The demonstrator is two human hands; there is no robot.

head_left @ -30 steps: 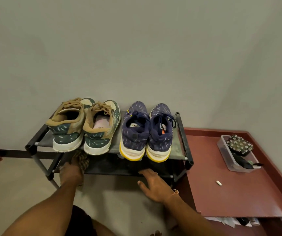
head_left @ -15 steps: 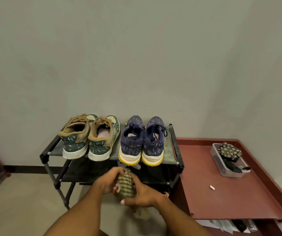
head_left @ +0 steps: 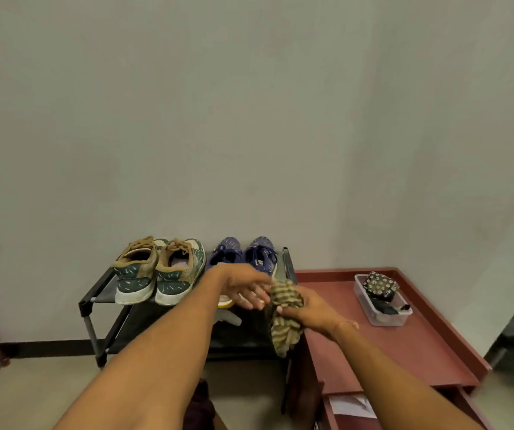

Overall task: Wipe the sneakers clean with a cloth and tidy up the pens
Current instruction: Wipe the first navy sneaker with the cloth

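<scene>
Two-handed on the striped cloth (head_left: 283, 333) in front of the rack (head_left: 94, 301): bunched in the curled right hand (head_left: 311, 308), hanging lengthwise down, with straight, loose fingers of the left hand (head_left: 245, 285) at its edge. Just behind the left hand, blue sneakers (head_left: 243, 254), heels this way, toes to the wall (head_left: 249, 119); green sneakers (head_left: 159, 271) off further left.

The pair of green and tan fabric sneakers (head_left: 159, 271), with brown laces and white soles, stands upright on the top shelf of the black shoe rack (head_left: 85, 304), heels toward the camera, the two shoes touching. Just beside it on the right stands the pair of navy blue sneakers (head_left: 237, 254), partly hidden. The crumpled olive and tan striped cloth (head_left: 284, 335) hangs from the grip of the right hand (head_left: 310, 310).
</scene>
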